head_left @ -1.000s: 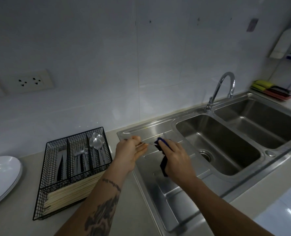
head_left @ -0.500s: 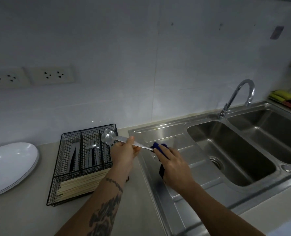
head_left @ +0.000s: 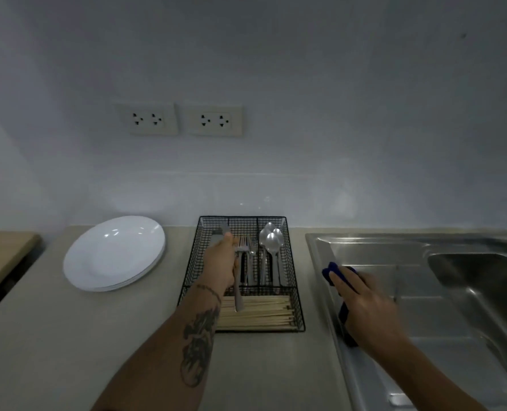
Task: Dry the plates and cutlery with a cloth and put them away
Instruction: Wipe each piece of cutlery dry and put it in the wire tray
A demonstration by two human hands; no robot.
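White plates (head_left: 114, 253) are stacked at the left, and beside them a piece of cutlery (head_left: 238, 289) is pinched in the left hand (head_left: 221, 264) over the wire basket (head_left: 296, 292), fingers curled tight round its upper part. It should be lowered straight into the fork compartment, its long axis running front to back, handle toward the person; on the sink (head_left: 424, 247) the blue cloth (head_left: 333, 272) is pressed flat under the right hand (head_left: 365, 304), fingers held together

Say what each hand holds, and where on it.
Left hand: a piece of cutlery, gripped near its upper end. Right hand: blue cloth, bunched under the fingers.
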